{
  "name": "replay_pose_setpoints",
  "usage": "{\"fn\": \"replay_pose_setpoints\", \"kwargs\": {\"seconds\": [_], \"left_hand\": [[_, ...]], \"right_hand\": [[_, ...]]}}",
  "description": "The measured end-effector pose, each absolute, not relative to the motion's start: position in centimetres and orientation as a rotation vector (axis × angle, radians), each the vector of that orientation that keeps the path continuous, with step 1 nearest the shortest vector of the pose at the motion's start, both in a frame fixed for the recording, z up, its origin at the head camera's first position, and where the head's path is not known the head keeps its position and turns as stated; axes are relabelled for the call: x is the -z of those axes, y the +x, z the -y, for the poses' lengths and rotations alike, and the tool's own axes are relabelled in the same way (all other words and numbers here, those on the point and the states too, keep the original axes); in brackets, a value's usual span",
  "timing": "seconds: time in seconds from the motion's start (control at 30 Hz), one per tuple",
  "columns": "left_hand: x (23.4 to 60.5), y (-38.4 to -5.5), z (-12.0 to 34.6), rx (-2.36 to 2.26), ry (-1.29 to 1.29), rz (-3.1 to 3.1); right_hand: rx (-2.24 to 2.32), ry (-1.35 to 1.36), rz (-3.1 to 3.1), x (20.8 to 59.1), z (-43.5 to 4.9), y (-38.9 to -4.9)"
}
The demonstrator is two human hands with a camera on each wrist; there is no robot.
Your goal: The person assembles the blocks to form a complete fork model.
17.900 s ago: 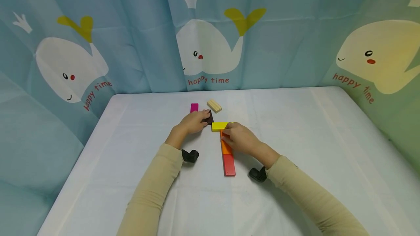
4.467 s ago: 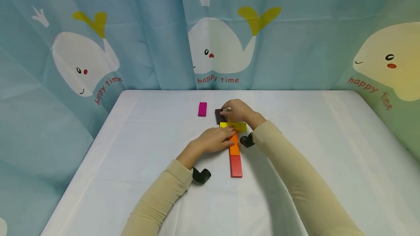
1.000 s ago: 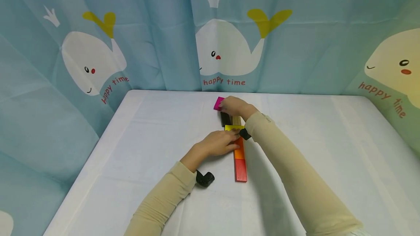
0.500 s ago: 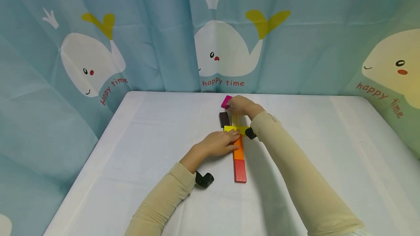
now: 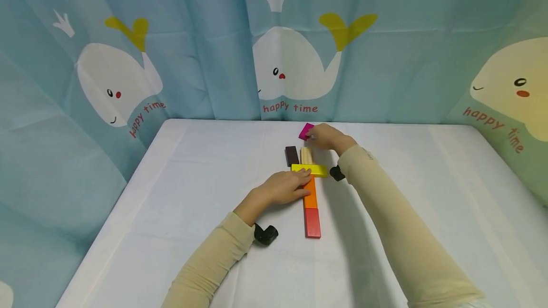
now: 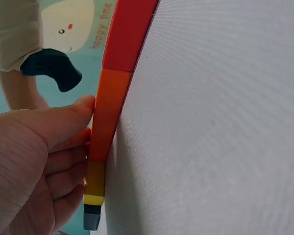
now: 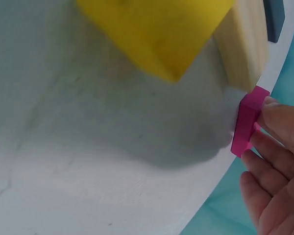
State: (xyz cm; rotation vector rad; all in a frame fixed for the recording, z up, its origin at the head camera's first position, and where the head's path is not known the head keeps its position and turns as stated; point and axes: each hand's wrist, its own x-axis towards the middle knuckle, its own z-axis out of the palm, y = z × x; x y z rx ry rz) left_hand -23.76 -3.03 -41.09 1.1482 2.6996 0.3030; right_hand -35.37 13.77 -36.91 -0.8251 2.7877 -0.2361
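My right hand (image 5: 327, 137) pinches a magenta block (image 5: 305, 131) between thumb and fingers, beyond the plain wooden block (image 5: 306, 156) near the table's far side. In the right wrist view the thumb lies along the magenta block (image 7: 249, 120). My left hand (image 5: 284, 187) rests its extended fingers on the yellow block (image 5: 318, 170), its thumb beside the orange block (image 5: 311, 196). The yellow block lies crosswise. Orange and a red block (image 5: 312, 224) run end to end toward me, and the plain block lies behind yellow. Left of it is a dark brown block (image 5: 292, 156).
A white-covered table (image 5: 171, 170) surrounds the blocks. Behind it hangs a blue curtain (image 5: 205, 61) printed with whales. Black wrist-worn devices sit under both sleeves, the left one (image 5: 266, 235) close to the tabletop.
Over the last second my right hand has carried the magenta block rightward. Seconds ago that block lay alone at the left, with the right hand over the plain block. The left hand has stayed put.
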Motion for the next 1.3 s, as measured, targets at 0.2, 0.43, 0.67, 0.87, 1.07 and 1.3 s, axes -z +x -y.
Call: {"fn": "replay_pose_setpoints", "kwargs": {"seconds": [0.2,0.43,0.67,0.87,1.07,1.3], "left_hand": [[41.2,-23.8,3.1,-0.315,1.147,-2.708],[41.1,-23.8,2.9,-0.315,1.131,-2.708],[41.1,-23.7,2.8,-0.325,1.139,-2.698],[41.1,-23.6,2.6,-0.308,1.15,-2.7],[41.1,-23.6,2.5,-0.265,1.15,-2.717],[40.7,-23.3,2.5,-0.251,1.127,-2.728]], "right_hand": [[0.24,-0.8,-2.804,36.9,-14.8,-35.5],[0.289,-0.811,-2.829,37.0,-16.0,-35.5],[0.312,-0.65,-2.862,37.8,-16.5,-35.4],[0.273,-0.675,-2.9,38.2,-16.8,-35.0],[0.261,-0.712,-2.926,38.5,-17.0,-34.2],[0.31,-0.773,-2.944,38.8,-17.4,-33.4]]}}
